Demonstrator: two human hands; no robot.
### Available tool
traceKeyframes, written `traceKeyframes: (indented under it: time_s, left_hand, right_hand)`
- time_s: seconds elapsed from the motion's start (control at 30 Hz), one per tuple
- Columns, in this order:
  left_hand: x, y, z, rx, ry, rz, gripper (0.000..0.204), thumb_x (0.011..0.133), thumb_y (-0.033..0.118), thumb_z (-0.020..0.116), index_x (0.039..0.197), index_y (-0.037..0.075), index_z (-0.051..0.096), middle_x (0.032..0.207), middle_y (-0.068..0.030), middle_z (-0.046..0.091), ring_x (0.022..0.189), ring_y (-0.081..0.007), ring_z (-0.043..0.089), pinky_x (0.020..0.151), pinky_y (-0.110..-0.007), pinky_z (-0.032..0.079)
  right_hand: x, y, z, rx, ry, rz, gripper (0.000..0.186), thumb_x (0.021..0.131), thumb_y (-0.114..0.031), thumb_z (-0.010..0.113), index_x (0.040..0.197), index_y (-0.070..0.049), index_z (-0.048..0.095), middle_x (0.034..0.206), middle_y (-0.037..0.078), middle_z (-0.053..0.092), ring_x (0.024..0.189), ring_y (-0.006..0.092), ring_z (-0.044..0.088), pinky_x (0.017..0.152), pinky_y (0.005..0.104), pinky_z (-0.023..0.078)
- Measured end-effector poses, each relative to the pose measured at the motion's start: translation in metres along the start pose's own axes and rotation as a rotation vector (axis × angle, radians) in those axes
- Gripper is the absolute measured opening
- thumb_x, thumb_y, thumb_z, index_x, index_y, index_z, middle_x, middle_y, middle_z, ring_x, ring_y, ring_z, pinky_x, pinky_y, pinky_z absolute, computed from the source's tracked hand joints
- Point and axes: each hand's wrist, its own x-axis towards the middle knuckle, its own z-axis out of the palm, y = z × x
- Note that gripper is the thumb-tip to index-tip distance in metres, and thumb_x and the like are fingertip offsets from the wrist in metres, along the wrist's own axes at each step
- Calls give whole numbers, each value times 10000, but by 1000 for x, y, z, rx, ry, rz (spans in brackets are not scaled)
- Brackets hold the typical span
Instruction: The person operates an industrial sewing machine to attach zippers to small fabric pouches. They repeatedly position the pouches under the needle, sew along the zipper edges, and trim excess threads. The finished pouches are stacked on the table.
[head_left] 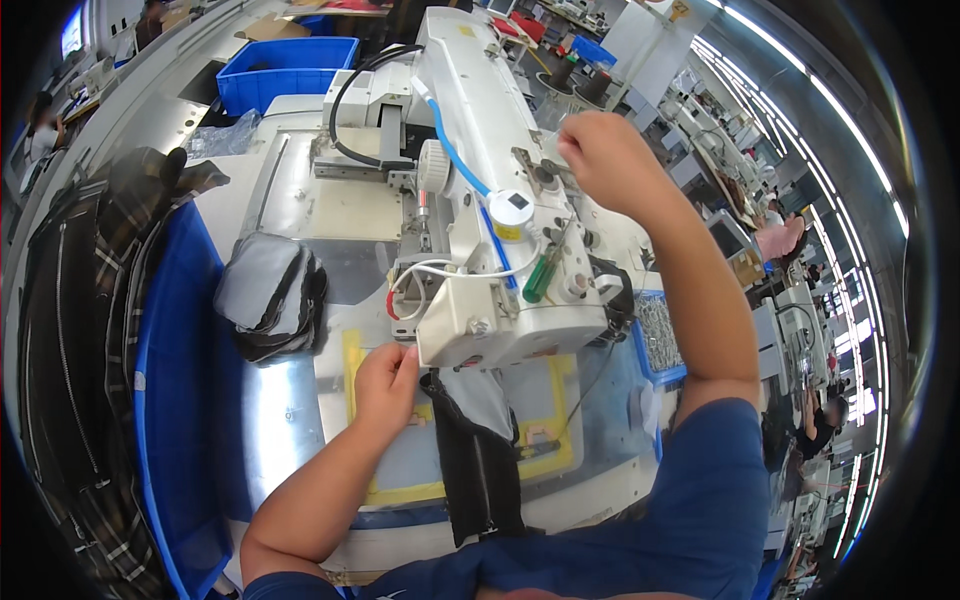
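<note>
A white industrial sewing machine [490,130] stands in front of me. My left hand [388,385] is at the lower left of its head, thumb and fingers pressed together; whatever they hold is hidden. Raised beside the right side of the machine arm, my right hand [608,160] is closed, and I cannot make out anything in it. Under the head lies a dark fabric piece with a zipper [482,465] and a grey lining part, its lower end reaching toward me. Around it is a work plate edged with yellow tape [352,400]. Neither hand touches the fabric visibly.
Left of the machine sits a stack of grey and black fabric pieces [268,290]. A blue bin [180,400] stands beside dark plaid garments [75,330]. A green-handled tool [541,277] rests on the machine head. Right is a blue tray of small metal parts [657,335].
</note>
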Motion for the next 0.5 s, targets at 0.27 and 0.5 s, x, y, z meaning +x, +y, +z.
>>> traceKeyframes:
  time_s: [0.27,0.5]
  left_hand:
    - [0,-2,-5,-62,-2,-47,273,1045,215,664,903,-18,667,771,-116,632,702,-208,577,680,-362,483]
    - [-2,2,-6,-67,-26,-71,269,1056,201,643,908,-24,653,760,-87,607,708,-161,548,677,-340,474]
  right_hand:
    - [-2,-40,-25,313,-55,249,353,872,-320,799,762,-16,657,696,140,651,646,299,635,648,418,506]
    - [-31,-26,-9,255,69,209,397,796,-326,861,736,-31,604,645,112,577,609,282,566,619,410,471]
